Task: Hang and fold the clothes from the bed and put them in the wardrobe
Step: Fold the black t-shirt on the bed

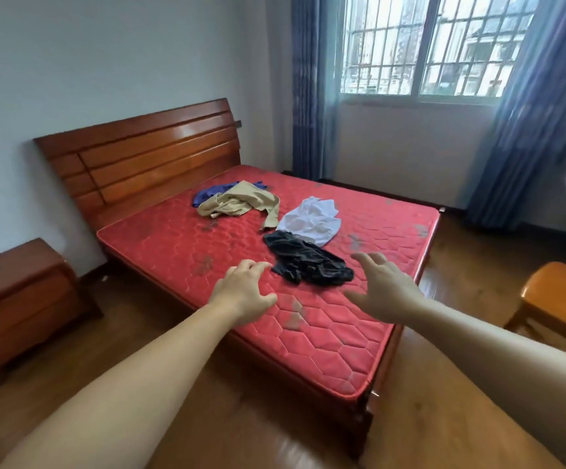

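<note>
Nearest, both bare forearms reach forward over the red mattress point(325, 336). Left hand point(244, 292) has its fingers loosely curled and spread, holding nothing; right hand point(381, 287) is spread wide, also holding nothing. Between the two sets of fingertips, just beyond them, lies a crumpled black garment point(308, 262). Past it, touching its far edge, is a white garment point(312, 221). Farther off, beyond the left fingers, a tan garment point(237, 204) lies over a blue one point(210, 192), near the wooden headboard point(146, 154).
</note>
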Demonstrator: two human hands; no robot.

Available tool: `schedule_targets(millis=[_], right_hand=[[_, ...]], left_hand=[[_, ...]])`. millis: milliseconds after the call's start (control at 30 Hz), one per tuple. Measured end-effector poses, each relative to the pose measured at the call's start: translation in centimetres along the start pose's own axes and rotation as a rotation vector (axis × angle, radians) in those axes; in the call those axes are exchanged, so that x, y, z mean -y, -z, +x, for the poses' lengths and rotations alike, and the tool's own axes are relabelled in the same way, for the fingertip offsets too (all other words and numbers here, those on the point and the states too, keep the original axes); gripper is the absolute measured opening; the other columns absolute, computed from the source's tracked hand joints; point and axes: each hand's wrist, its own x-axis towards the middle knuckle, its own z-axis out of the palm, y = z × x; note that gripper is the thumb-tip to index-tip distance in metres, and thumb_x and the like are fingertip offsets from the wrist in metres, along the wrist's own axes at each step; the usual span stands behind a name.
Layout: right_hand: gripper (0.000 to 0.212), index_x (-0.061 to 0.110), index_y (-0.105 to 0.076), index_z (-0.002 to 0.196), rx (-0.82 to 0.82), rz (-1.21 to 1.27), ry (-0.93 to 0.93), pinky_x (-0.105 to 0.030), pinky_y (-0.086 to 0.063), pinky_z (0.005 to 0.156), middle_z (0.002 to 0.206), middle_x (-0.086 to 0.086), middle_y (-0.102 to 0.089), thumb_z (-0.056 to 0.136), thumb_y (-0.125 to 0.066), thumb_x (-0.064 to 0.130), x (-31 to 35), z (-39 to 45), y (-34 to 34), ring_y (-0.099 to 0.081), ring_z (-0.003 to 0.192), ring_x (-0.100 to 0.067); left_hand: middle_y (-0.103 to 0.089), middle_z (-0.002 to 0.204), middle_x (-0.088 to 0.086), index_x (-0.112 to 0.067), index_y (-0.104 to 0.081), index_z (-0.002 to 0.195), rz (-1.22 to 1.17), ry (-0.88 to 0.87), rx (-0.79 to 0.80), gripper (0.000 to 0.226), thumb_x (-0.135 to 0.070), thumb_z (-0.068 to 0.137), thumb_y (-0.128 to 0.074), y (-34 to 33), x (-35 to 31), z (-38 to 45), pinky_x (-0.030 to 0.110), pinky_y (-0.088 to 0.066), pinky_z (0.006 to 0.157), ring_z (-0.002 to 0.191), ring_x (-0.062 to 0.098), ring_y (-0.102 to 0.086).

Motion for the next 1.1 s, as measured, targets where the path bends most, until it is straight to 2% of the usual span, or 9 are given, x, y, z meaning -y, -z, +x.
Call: schedule_targets(millis=[133, 267, 500, 800, 1033, 1100], right_hand=[[0.072, 0.033, -0.029, 0.145, -0.035, 0.017, -0.033, -0.043, -0.045, 0.098, 0.145, -0.001, -0.037, 0.082, -0.058, 0.053, -4.9, -2.1, 2.0, -0.045, 0.127, -0.025], [0.066, 0.039, -0.032, 0.143, -0.011, 0.013, -0.024, -0.043, -0.045, 0.098, 0.143, 0.001, -0.038, 0.083, -0.058, 0.052, -8.5, -0.7, 3.7, -0.045, 0.126, -0.025], [0.069, 0.034, -0.033, 0.144, -0.064, -0.06, 0.015, -0.041, -0.046, 0.095, 0.141, 0.0, -0.041, 0.083, -0.061, 0.048, -13.8, 9.5, 7.0, -0.046, 0.122, -0.026], [0.07, 0.033, -0.028, 0.146, -0.034, -0.025, 0.131, -0.04, -0.046, 0.093, 0.14, 0.0, -0.04, 0.083, -0.059, 0.045, -21.0, 20.4, 8.4, -0.045, 0.124, -0.024], [0.069, 0.035, -0.027, 0.145, -0.03, -0.016, 0.196, -0.037, -0.045, 0.088, 0.144, 0.002, -0.038, 0.084, -0.058, 0.045, -30.1, 28.5, 9.4, -0.044, 0.126, -0.022], [0.068, 0.035, -0.027, 0.145, -0.015, 0.001, 0.221, -0.039, -0.047, 0.092, 0.143, 0.001, -0.038, 0.085, -0.058, 0.045, -33.0, 31.4, 10.1, -0.043, 0.127, -0.023]], left_hand=[[-0.039, 0.145, -0.002, -0.033, -0.038, 0.145, 0.002, -0.038, -0.001, 0.065, -0.044, 0.084, -0.059, -1.3, -5.4, 0.1, 0.042, -0.038, 0.106, 0.132, 0.024, -0.038], [-0.036, 0.147, -0.004, -0.035, -0.034, 0.146, 0.095, -0.065, 0.007, 0.066, -0.044, 0.085, -0.057, -1.9, -8.4, 2.3, 0.04, -0.039, 0.105, 0.132, 0.022, -0.036], [-0.036, 0.146, -0.002, -0.034, -0.035, 0.145, 0.081, -0.007, -0.04, 0.067, -0.046, 0.084, -0.058, -3.4, -11.3, 12.8, 0.042, -0.04, 0.103, 0.132, 0.025, -0.037], [-0.036, 0.147, -0.001, -0.033, -0.039, 0.144, -0.018, 0.031, -0.03, 0.066, -0.044, 0.082, -0.059, -6.6, -18.7, 27.6, 0.042, -0.039, 0.105, 0.132, 0.026, -0.037], [-0.033, 0.148, -0.003, -0.033, -0.037, 0.144, 0.021, 0.088, -0.005, 0.065, -0.041, 0.083, -0.058, -8.9, -23.8, 35.7, 0.043, -0.038, 0.106, 0.134, 0.025, -0.034], [-0.033, 0.149, -0.003, -0.034, -0.037, 0.144, 0.03, 0.14, -0.034, 0.064, -0.042, 0.084, -0.057, -8.8, -25.0, 37.7, 0.043, -0.037, 0.106, 0.135, 0.024, -0.033]])
